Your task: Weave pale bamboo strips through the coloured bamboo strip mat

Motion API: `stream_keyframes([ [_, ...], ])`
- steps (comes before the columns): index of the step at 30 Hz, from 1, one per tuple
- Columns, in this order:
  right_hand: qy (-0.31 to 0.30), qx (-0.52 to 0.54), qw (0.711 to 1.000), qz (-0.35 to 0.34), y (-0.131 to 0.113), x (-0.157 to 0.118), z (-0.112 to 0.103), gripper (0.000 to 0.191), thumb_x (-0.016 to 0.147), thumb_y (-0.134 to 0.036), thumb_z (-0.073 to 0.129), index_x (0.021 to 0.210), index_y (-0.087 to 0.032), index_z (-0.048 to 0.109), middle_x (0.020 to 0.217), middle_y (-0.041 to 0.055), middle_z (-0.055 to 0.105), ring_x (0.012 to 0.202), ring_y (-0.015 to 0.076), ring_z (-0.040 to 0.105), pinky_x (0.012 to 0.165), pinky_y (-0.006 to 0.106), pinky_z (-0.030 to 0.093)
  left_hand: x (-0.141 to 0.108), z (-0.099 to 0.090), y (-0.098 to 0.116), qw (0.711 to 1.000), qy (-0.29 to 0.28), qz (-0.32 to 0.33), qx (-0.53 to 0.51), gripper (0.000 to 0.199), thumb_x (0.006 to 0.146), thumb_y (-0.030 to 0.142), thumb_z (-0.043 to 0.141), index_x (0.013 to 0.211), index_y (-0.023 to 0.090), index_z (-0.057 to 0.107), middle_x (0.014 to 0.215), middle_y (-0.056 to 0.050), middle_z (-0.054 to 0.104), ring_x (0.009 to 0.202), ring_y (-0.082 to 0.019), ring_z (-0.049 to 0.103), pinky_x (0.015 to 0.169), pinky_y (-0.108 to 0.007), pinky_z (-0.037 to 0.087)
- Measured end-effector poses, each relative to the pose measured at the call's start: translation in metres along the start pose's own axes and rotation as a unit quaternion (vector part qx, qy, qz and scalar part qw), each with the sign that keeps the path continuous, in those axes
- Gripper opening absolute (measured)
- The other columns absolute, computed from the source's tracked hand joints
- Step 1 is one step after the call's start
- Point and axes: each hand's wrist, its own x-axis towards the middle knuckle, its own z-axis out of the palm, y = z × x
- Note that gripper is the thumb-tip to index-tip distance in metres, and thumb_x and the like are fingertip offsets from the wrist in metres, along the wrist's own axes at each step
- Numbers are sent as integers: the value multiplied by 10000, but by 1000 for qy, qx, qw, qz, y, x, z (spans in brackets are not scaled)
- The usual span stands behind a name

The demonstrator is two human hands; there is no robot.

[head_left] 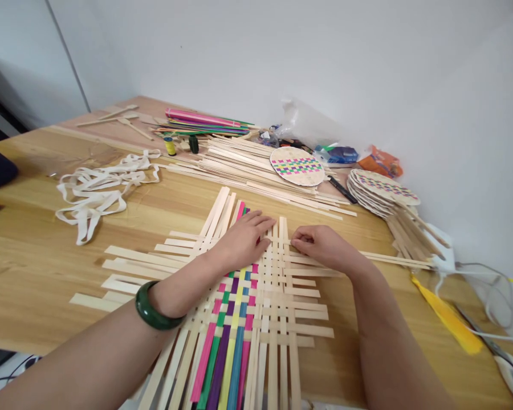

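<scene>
A woven mat of flat bamboo strips (276,307) lies on the table in front of me, pale crossing strips with pink, green, purple, yellow and blue ones down its middle. Across the mat's far part rests my left hand (244,240), its fingers stretched out over the strips, hiding part of the weave; a green bangle (154,310) circles that wrist. At the mat's far right edge, my right hand (320,245) pinches a pale strip between thumb and fingers. Long pale strips (395,259) extend to the right from behind that wrist.
Loose pale strips (239,165) and coloured strips (205,121) lie at the back. A finished round woven fan (297,166) sits there, with stacked fans (382,191) to its right. White ribbon (98,191) is tangled at left; spools, a yellow tassel (447,316) and scissors (491,344) are around.
</scene>
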Motion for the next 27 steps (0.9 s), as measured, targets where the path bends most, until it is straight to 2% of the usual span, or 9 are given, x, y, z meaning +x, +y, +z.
stream_keyframes([
  [3,5,1,1000,-1,1,1,2,196,846,-306,488,744,-198,617,723,8,641,658,150,511,611,279,327,2,1,1,1000,3,-17,-3,540,924,237,469,1439,76,448,1473,-131,496,1423,-274,358,1184,-427,296],
  [7,17,3,1000,-7,4,3,5,188,840,-305,496,745,-198,617,725,11,645,653,151,513,609,279,330,6,1,1,1000,19,-10,10,561,884,196,500,1429,68,460,1440,-139,521,1352,-259,437,1161,-388,328],
  [12,16,4,1000,-8,3,3,5,193,845,-304,492,726,-197,600,726,13,642,661,154,517,610,279,330,8,6,1,998,43,4,50,515,882,189,467,1383,87,524,1346,-136,581,1273,-272,486,1125,-408,367],
  [17,18,0,1000,-5,2,2,4,179,841,-299,498,731,-198,596,736,12,643,668,154,515,616,279,332,11,7,3,998,47,8,41,485,875,143,427,1337,103,571,1240,-119,625,1221,-266,503,1092,-410,403],
  [24,15,5,1000,8,1,2,4,198,847,-322,497,740,-196,606,739,11,642,669,151,517,619,276,341,14,4,2,998,42,-35,3,502,848,132,461,1339,114,568,1270,-111,610,1249,-269,487,1080,-412,425],
  [27,15,19,1000,13,0,2,3,216,845,-349,501,737,-195,608,713,6,627,662,152,511,617,276,347,13,7,0,998,64,-24,3,489,855,138,464,1333,122,570,1312,-121,585,1272,-259,490,1087,-410,429],
])
